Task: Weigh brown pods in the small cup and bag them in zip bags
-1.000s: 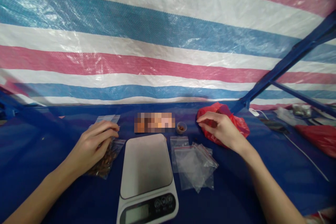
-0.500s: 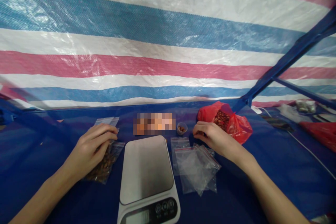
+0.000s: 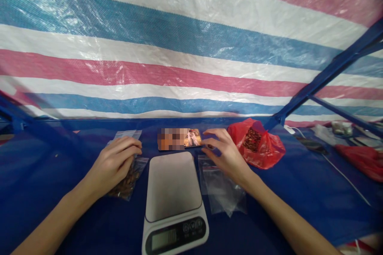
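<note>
My left hand [image 3: 121, 160] rests with loosely bent fingers on a clear zip bag of brown pieces [image 3: 128, 183], covering much of it. Another clear bag [image 3: 131, 134] shows just beyond the fingertips. My right hand [image 3: 226, 151] reaches around a small clear cup [image 3: 211, 144], its fingers and thumb apart on either side. The hand hides most of the cup, and I cannot tell whether they touch. Below that hand lie several flat clear zip bags [image 3: 224, 197]. A white kitchen scale [image 3: 175, 187] with a bare metal plate stands between my hands.
An open red plastic bag [image 3: 266, 149] of small reddish-brown pieces stands to the right. Behind the scale lies a partly blurred picture card or screen [image 3: 193, 138]. Blue frame bars [image 3: 323, 77] and a striped sheet [image 3: 179, 75] rise behind. A cable [image 3: 347, 179] crosses the right side.
My right hand has moved left from beside the red bag to the small cup, its fingers spreading. My left hand stays on the bag. The view has shifted slightly.
</note>
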A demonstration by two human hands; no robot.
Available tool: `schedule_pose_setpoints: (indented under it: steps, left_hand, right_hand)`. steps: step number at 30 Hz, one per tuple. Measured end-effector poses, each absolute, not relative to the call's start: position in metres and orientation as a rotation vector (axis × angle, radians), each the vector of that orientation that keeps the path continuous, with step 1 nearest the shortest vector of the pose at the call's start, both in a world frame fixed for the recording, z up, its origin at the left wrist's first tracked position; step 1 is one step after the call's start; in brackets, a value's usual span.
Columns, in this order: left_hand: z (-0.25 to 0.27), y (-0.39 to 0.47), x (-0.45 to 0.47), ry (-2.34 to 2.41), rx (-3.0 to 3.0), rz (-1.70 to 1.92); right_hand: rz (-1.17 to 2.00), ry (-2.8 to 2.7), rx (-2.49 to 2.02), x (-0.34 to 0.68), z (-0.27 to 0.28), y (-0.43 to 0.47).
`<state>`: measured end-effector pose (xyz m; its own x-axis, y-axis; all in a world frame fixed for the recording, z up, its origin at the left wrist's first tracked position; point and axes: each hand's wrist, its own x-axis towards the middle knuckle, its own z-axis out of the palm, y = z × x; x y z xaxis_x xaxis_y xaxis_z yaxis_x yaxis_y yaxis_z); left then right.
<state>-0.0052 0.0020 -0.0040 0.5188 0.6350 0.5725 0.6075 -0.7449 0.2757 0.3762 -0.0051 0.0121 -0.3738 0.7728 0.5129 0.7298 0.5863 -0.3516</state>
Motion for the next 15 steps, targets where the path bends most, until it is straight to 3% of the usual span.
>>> schedule_pose_setpoints:
  steps: [15]
  left_hand:
    - [-0.005,0.002,-0.006,1.118,2.7,1.041]
  right_hand:
    - [-0.07,-2.455,-1.256,0.354,-0.007,-0.016]
